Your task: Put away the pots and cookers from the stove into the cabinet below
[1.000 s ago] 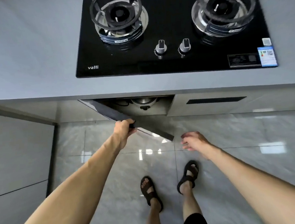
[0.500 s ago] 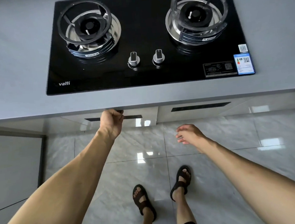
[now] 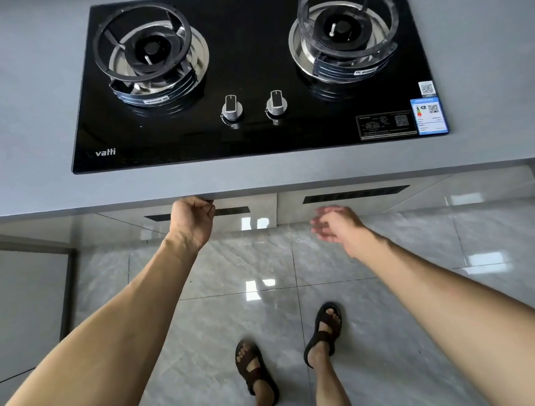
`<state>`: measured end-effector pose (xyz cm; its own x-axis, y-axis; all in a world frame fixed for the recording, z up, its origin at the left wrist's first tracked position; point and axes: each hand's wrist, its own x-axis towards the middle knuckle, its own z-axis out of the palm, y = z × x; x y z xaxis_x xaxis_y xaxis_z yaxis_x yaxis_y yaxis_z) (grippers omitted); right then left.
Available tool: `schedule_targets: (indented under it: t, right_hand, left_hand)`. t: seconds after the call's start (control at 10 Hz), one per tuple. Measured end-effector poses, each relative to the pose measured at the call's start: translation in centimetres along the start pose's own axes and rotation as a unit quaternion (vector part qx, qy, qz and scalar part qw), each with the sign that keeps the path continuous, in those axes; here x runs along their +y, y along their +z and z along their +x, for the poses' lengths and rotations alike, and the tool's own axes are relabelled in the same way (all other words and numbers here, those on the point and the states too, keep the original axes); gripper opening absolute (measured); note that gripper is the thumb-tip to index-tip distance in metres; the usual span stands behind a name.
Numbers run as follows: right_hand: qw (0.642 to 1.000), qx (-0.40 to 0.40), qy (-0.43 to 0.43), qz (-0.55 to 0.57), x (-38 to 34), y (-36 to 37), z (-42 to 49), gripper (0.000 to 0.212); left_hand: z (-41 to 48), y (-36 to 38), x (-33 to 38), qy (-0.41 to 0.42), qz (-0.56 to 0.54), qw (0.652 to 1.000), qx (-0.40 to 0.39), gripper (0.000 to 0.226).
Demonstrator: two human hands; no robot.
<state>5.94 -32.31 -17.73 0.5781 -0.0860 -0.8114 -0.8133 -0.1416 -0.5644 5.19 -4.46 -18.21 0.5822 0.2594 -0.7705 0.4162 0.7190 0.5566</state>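
The gas stove (image 3: 253, 71) above both hands is bare of pots. The left hand (image 3: 193, 217) curls on the top edge of the left cabinet door (image 3: 247, 212), which looks shut—fingers could get pinched there. The right hand (image 3: 337, 224) hangs open, empty, blurred—it might bump the countertop (image 3: 20, 127).

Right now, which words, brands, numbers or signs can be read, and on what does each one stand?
"vatti": on the stove glass, front left.
Blue label: too small.
QR sticker: unreadable.
White printed panel: too small.
Burner strip stickers: blurred.
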Motion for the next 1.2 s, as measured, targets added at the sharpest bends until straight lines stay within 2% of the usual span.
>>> schedule_targets:
  t: [0.1, 0.2, 0.4, 0.5, 0.6, 0.7, 0.8, 0.9, 1.0, 1.1, 1.2]
  right_hand:
    - [0.986, 0.028, 0.005, 0.167, -2.1, 0.2, 1.1, 0.038]
    - [0.927, 0.056, 0.043, 0.368, -3.9, 0.4, 2.3, 0.025]
    - [0.91, 0.044, 0.049, 0.409, -3.0, 0.1, 3.0, 0.028]
    - [0.907, 0.032, 0.035, 0.417, -3.0, -0.1, 3.1, 0.041]
    - [0.96, 0.027, 0.049, 0.273, -2.6, 0.1, 2.0, 0.038]
    - [0.997, 0.025, 0.034, 0.057, -1.8, 0.3, 0.1, 0.03]
    - [0.969, -0.029, -0.039, -0.243, -0.7, 0.2, -3.5, 0.026]
    - [0.939, -0.048, -0.068, -0.334, -0.9, 0.3, -6.3, 0.026]
    - [0.897, -0.042, -0.125, -0.423, -1.6, 0.4, -10.9, 0.025]
    - [0.862, -0.032, -0.161, -0.48, -2.6, 0.0, -14.0, 0.024]
    - [0.831, -0.013, -0.194, -0.521, -4.7, -0.8, -18.0, 0.022]
  left_hand:
    - [0.2, -0.1, 0.3, 0.002, -0.009, 1.0, 0.006, 0.029]
    - [0.6, -0.5, 0.3, 0.008, -0.063, 0.998, 0.001, 0.03]
    - [0.4, -0.5, -0.1, 0.012, -0.107, 0.994, -0.02, 0.031]
    - [0.4, -0.5, 0.1, 0.006, -0.088, 0.996, -0.014, 0.03]
    - [-0.7, -0.3, -0.3, -0.02, 0.029, 0.999, -0.021, 0.027]
    - [-2.4, -0.3, -0.9, -0.052, 0.178, 0.983, -0.007, 0.018]
    - [-6.1, -0.4, -1.0, -0.055, 0.386, 0.92, -0.026, 0.017]
    - [-8.7, -0.4, -0.1, -0.019, 0.477, 0.876, -0.072, 0.026]
    - [-13.2, 0.0, 1.9, 0.032, 0.603, 0.787, -0.127, 0.028]
    - [-16.1, 1.0, 3.2, 0.086, 0.698, 0.695, -0.15, 0.03]
    - [-20.3, 3.0, 4.8, 0.181, 0.772, 0.592, -0.143, 0.034]
